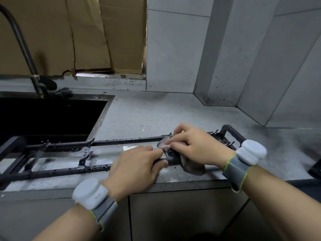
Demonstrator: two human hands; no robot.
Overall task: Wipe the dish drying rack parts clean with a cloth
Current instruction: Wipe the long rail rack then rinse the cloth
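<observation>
On rack (97, 168), L hand (137, 168) grips, R hand (196, 143) pinches cloth (192, 166).

A speckled grey countertop (156, 115) is spreading across the middle of the view, with water drops glinting on it. At nine o'clock a black sink (48, 117) is sitting recessed in the counter, and a dark curved faucet (22, 49) is rising from behind it toward eleven o'clock. Flattened cardboard (73, 33) is covering the opening at twelve o'clock, a thin strip of daylight leaking in under its lower edge. Grey tiled walls (177, 53), spattered with dark specks near the counter, are filling the one-to-three o'clock side. Grey cabinet doors (182, 214) are showing at six o'clock.
</observation>
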